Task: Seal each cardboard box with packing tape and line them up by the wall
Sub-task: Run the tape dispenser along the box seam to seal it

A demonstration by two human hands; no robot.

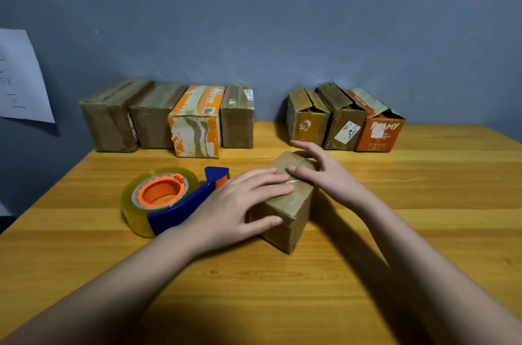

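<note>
A person's two bare hands press down on a small brown cardboard box (285,203) that lies at an angle near the middle of a wooden table (367,274). The left hand (240,200) lies flat over the near part of the box top, fingers straight and close together across a strip of clear tape, the thumb resting against the box's near side. The right hand (319,172) rests on the far end of the same box, thumb laid along the tape and fingers spread loosely above the far edge; neither hand grips anything. Just left of the box, partly under the left wrist, a blue tape dispenser (169,200) with an orange core and a large clear roll lies on its side on the table. Against the blue-grey wall (268,20), four closed boxes (169,119) stand side by side at the left, one of them printed orange and white. Apart from them to the right stand three more boxes (344,121) with top flaps raised, the rightmost orange. A white sheet of paper (22,76) hangs on the wall at far left.
</note>
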